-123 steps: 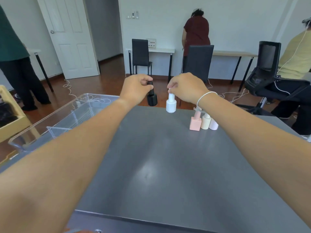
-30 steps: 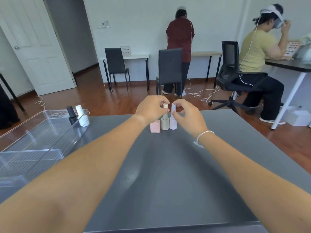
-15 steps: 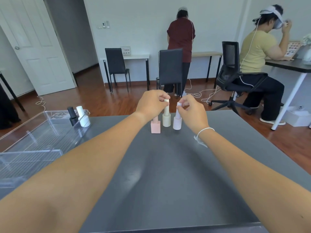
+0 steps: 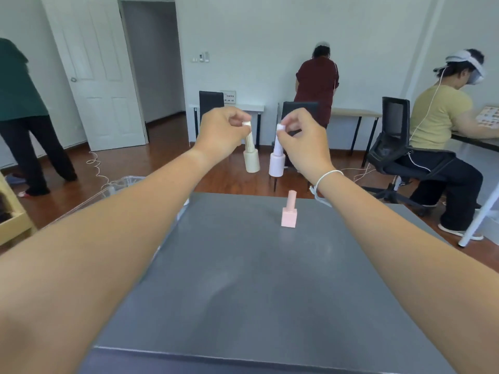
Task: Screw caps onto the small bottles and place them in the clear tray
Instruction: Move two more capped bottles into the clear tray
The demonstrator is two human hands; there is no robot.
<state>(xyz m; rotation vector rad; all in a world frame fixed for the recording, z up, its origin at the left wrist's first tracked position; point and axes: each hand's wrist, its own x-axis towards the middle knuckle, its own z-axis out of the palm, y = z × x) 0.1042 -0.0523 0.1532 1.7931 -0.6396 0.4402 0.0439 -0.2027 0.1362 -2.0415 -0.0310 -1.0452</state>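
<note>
My left hand (image 4: 221, 134) pinches the cap of a cream bottle (image 4: 251, 160), which hangs in the air well above the table. Beside it, my right hand (image 4: 303, 139) pinches the cap of a pale lilac bottle (image 4: 277, 164), also lifted. A capped pink square bottle (image 4: 289, 214) stands alone on the grey table (image 4: 256, 279) below them. The clear tray (image 4: 118, 184) lies to the left, mostly hidden behind my left forearm; the bottles in it are hidden.
Beyond the table's far edge are dark chairs (image 4: 391, 147), cables on the wooden floor and white desks. One person stands at the far left (image 4: 21, 117), one at the back wall (image 4: 317, 82), one sits at right (image 4: 442, 136). A wooden box (image 4: 13, 225) sits at the left edge.
Both hands have lifted the cream and lilac bottles by their caps off the table and up into the air. The pink bottle stays on the table. My view has tilted left.
</note>
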